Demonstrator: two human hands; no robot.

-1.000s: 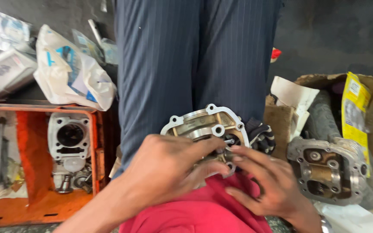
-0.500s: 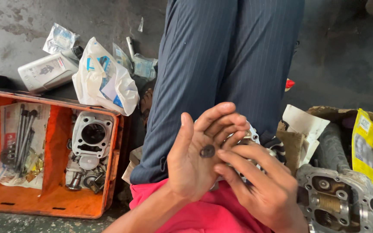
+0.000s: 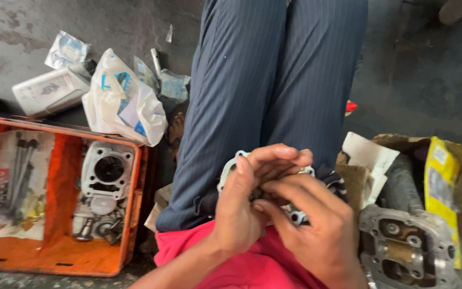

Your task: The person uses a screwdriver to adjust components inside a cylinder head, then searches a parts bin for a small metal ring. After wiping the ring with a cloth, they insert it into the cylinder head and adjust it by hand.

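My left hand [image 3: 244, 208] is cupped, thumb up, over my lap. My right hand [image 3: 316, 227] lies against it, its fingertips pushed into the left palm. Between them shows a bit of a small dark part [image 3: 258, 194], mostly hidden by the fingers. Under both hands a grey metal cylinder head [image 3: 228, 171] rests on my pinstriped trouser legs [image 3: 274, 80]; only its bolt-hole ears stick out on either side. A red cloth [image 3: 252, 265] covers my lap below the hands.
An orange tray [image 3: 54, 259] at left holds a cylinder block [image 3: 108, 168], long bolts [image 3: 17, 176] on paper and small parts. Behind it lie a white plastic bag [image 3: 121, 104] and a white box [image 3: 52, 91]. At right are another cylinder head [image 3: 407, 254], a cardboard box [image 3: 397, 142] and a yellow packet [image 3: 442, 176].
My left hand lifted off the cylinder head, opened with a small dark part in its palm, then curled edge-on. My right fingers moved into the palm. The view shifted right.
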